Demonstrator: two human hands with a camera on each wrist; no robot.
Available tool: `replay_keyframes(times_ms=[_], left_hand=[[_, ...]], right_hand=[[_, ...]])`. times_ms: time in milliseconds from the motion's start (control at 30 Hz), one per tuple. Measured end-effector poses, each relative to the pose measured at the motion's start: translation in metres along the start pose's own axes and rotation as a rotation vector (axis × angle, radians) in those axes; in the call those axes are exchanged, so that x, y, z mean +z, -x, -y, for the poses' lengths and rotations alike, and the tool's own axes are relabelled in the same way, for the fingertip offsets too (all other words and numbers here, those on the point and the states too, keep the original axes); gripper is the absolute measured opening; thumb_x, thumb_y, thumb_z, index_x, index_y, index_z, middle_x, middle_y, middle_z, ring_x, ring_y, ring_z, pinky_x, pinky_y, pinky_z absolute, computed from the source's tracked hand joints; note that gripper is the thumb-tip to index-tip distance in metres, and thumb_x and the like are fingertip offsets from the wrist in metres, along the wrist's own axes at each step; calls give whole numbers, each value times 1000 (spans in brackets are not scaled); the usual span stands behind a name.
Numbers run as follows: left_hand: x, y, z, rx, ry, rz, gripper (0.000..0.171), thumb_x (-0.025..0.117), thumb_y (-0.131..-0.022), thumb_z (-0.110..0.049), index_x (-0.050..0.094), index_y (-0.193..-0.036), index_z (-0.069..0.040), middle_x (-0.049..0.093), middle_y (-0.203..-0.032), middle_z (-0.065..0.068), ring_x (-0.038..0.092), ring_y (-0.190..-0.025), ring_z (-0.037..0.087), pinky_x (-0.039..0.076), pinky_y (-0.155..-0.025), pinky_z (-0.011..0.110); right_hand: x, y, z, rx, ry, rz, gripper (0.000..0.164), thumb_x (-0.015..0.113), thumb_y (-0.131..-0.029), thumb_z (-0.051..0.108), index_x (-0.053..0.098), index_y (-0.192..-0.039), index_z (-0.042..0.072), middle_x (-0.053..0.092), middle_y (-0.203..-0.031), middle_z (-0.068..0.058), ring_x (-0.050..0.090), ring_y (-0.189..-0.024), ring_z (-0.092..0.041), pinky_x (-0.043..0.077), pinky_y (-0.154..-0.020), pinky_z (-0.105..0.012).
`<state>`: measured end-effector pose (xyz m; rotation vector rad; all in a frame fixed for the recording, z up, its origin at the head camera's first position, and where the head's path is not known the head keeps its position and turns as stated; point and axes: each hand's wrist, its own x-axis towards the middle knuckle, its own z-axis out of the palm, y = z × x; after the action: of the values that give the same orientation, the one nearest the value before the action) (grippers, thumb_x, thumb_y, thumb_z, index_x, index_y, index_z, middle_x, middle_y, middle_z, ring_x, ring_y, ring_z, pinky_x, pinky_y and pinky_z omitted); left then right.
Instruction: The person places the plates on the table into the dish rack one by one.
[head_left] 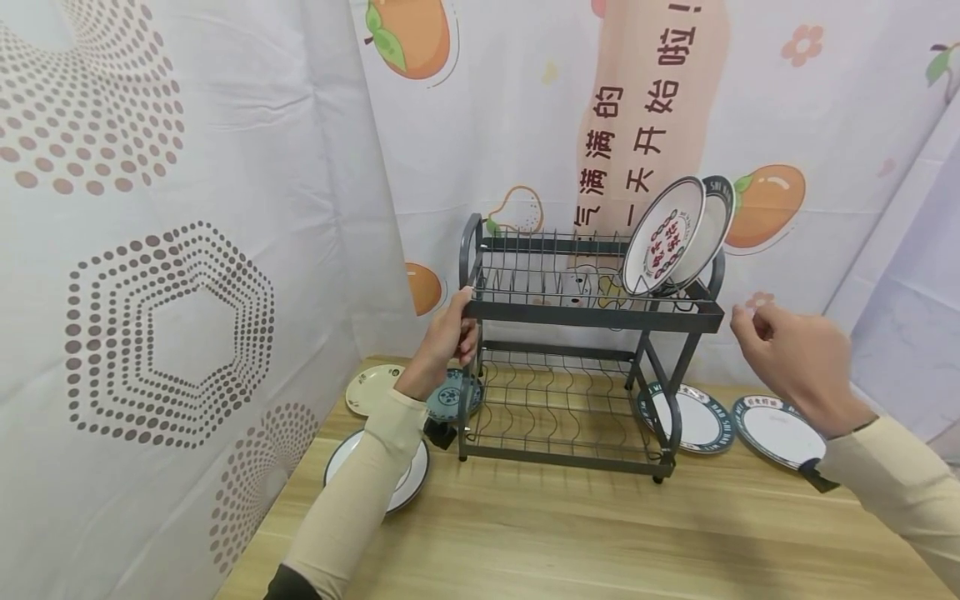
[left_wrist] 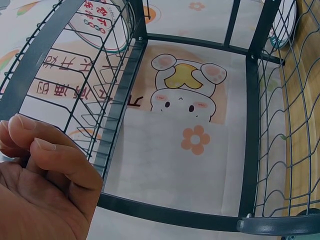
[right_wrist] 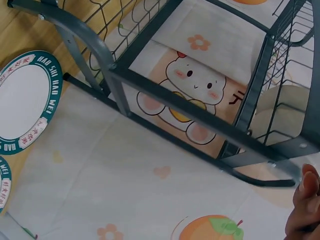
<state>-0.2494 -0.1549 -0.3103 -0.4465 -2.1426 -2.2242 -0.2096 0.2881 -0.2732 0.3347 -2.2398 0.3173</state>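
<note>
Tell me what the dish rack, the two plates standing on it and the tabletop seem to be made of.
Dish rack: probably metal with dark gray paint or coating, given its thin wires and flat bars.
Plates: likely glazed ceramic, smooth white with printed lettering, though melamine could look alike.
Tabletop: pale, smooth, streaked with grain; wood or wood-look laminate, I can't tell which.

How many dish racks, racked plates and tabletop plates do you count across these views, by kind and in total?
Dish rack: 1
Racked plates: 2
Tabletop plates: 5
Total: 8
</note>
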Motion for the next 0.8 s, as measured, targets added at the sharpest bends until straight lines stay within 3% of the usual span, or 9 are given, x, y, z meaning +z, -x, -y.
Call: replay_keyframes(times_ms=[200,367,800], left_hand=[[0,0,-1,2,-6,4,65,40,-105,-62,32,-64,-12,38,-51,0,36,-39,18,34,-42,27],[-1,0,-5,-13,-15,6,63,38,-106,-59,33,-66,-11,37,-51,0,36,-39,17,34,-41,28],[-1,0,-11,-63,-36,13,57,38,-104,-58,35,-71,-12,38,-54,-1,38,-42,14,36,-43,27]], right_hand=[[-3,10,-7,44,5,-5,49,53,-99,29,37,-53,19,32,-46,5,32,-44,-23,19,-44,-38],[-2,19,-17,29,21,-38,50,53,-98,26,37,-52,19,30,-44,6,30,-43,-23,19,-44,-38],[0,45,-46,61,45,89,49,52,-100,28,38,-54,21,35,-44,7,32,-44,-19,21,-46,-37]])
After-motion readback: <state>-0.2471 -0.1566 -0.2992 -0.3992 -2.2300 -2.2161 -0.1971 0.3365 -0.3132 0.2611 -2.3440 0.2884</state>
